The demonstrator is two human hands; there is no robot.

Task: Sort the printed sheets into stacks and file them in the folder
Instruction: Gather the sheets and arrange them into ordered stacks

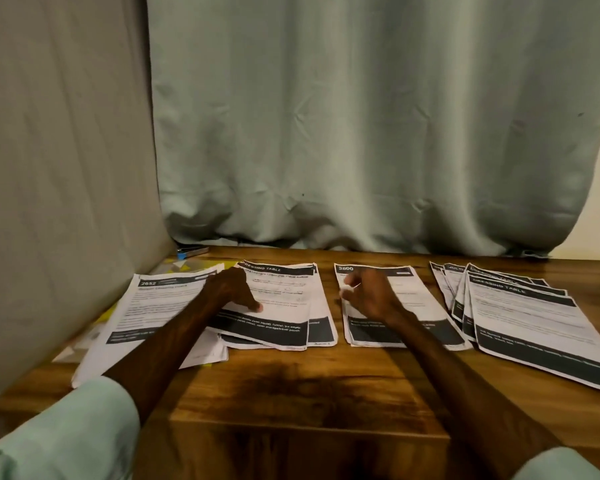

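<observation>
The 3800 stack (402, 306) lies on the table (291, 382), its left edge pinched by the curled fingers of the right hand (368, 296), though blur hides how many sheets they take. Just left of it, the left hand (231, 289) rests on the Dressing Table stack (284, 306) with its thumb pressed flat; its fingers are hidden behind the knuckles, so its grip cannot be told. Farther left, the 2652 stack (153, 306) covers something yellow (191, 268) that shows only at its edges, and right of the 3800 stack a fanned stack (534, 317) is cut off by the frame.
</observation>
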